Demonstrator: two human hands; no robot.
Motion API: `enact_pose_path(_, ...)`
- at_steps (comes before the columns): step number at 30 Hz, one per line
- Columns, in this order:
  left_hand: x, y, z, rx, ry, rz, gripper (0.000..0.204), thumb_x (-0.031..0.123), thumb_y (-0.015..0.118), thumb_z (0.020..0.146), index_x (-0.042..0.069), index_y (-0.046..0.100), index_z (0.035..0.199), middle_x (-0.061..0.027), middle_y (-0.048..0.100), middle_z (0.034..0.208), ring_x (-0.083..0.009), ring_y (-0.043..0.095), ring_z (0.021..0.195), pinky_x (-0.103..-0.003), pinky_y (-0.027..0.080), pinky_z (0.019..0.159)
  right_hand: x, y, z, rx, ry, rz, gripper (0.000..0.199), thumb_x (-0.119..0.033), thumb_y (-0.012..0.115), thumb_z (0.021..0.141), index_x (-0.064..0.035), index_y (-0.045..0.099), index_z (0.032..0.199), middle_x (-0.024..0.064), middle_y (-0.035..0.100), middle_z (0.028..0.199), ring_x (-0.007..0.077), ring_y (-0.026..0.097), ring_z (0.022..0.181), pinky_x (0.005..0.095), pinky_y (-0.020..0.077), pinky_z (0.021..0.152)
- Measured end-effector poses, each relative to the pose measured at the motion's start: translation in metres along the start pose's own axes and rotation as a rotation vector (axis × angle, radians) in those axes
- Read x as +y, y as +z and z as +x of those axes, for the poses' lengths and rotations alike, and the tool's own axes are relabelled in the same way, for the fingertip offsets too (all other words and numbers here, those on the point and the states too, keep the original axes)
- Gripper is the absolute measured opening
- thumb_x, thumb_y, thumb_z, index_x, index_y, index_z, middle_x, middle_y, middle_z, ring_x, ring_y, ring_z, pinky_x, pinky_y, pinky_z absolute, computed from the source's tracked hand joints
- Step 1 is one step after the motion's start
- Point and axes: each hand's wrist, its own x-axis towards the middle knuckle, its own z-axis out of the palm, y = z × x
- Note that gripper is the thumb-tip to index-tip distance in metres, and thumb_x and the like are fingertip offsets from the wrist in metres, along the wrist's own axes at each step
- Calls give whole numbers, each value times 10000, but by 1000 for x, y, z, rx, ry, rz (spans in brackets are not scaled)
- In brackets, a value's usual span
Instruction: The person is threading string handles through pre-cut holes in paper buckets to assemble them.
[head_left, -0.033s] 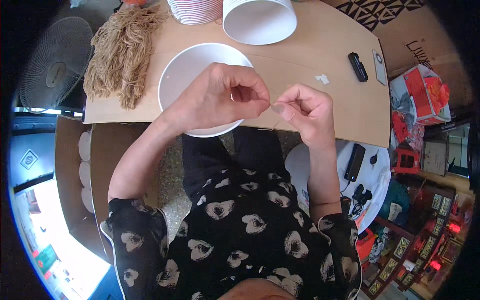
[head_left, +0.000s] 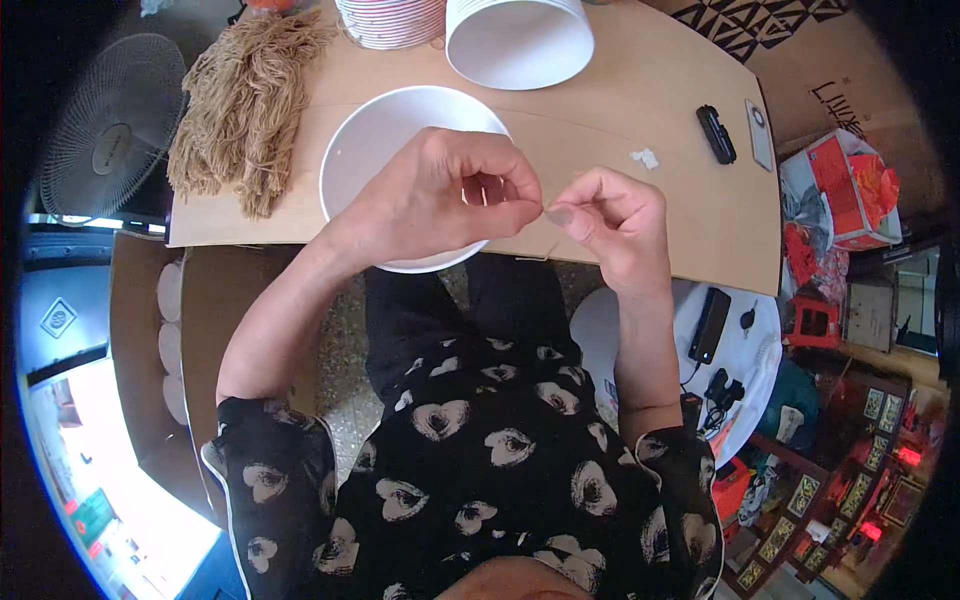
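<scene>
Pinching narrowly with left hand (head_left: 430, 195) and right hand (head_left: 620, 230), almost fingertip to fingertip, apparently on a thin strand (head_left: 544, 211) in the gap, too small to make out fully. Below the left grip, a white bowl (head_left: 375, 135), overhanging the near edge of the tabletop (head_left: 600, 115). Well left of both grips, a tan string bundle (head_left: 245, 110), lying untouched. Seemingly mid-step, with strand not yet released; cannot tell the amount done or left.
</scene>
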Motion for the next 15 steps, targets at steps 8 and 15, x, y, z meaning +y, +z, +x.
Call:
enact_pose_path(8, 22, 27, -23, 325, 98, 502, 94, 13, 721, 798, 10, 676, 880, -100, 663, 943, -226, 683, 797, -297, 512, 629, 9, 8, 1, 48, -7, 50, 118, -62, 727, 899, 8, 633, 884, -13, 636, 798, 7, 530, 705, 163, 429, 618)
enact_pose_path(15, 15, 60, -37, 511, 52, 729, 176, 34, 727, 759, 90, 640, 902, -54, 680, 954, -284, 657, 798, -380, 502, 720, 8, 17, -3, 107, -43, 39, 142, -38, 752, 870, -3, 617, 845, -27, 605, 767, 14, 510, 670, 167, 405, 586)
